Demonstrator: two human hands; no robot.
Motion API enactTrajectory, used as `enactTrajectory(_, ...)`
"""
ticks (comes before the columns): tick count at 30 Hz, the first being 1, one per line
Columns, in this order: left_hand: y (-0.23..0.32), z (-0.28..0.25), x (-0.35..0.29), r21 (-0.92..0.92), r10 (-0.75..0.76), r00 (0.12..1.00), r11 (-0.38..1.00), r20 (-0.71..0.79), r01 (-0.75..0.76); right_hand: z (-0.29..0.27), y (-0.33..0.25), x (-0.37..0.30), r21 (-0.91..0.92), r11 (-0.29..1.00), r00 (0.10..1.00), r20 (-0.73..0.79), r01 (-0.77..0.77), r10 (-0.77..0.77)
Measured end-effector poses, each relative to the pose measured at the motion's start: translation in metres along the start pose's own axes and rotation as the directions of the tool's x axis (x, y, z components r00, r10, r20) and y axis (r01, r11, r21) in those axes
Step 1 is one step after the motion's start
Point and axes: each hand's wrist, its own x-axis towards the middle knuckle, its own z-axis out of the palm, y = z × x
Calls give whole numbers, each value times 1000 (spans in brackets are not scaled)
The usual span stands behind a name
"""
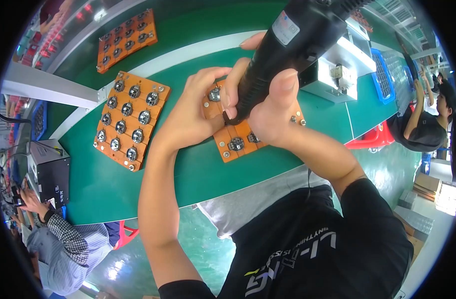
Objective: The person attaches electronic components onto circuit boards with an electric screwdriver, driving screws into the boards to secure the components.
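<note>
My right hand (pixel 273 112) is wrapped round a black electric screwdriver (pixel 273 62), held slantwise with its lower end down at an orange fixture board (pixel 230 155). Round electronic parts sit in that board; one part (pixel 236 144) shows near its front edge, and my hands and the tool hide much of the rest. My left hand (pixel 190 109) lies over the board's left side, thumb and forefinger apart, the thumb close to the tool's lower end. Some of its fingers are hidden. A second orange board (pixel 149 130), filled with rows of similar parts, lies to the left.
A third orange board (pixel 129 44) lies beyond the white rail (pixel 188 56). A white and grey machine (pixel 332 74) stands right on the green table (pixel 198 177). A black box (pixel 49 172) is at the left. Other people sit left and right (pixel 427 119).
</note>
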Motion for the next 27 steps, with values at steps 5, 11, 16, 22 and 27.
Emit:
enactTrajectory(5, 3, 0, -1, -30, -47, 999, 998, 27, 48, 7, 6, -2, 72, 997, 996, 86, 17, -24)
enactTrajectory(11, 3, -1, -2, -95, -159, 985, 982, 68, 165, 8, 12, 5, 252, 967, 992, 124, -46, 15)
enactTrajectory(16, -12, -2, -9, 49, -116, 990, 992, 84, 112, 9, 16, -3, 262, 965, 994, 108, -17, -12)
enactTrajectory(22, -2, 2, -4, 17, -72, 995, 997, 65, 71, -2, 3, -2, 444, 896, 986, -138, -21, 91)
enactTrajectory(27, 22, 4, 6, 85, -19, 995, 996, 93, 12, -95, -79, 7, -220, 957, 913, -317, 191, -256)
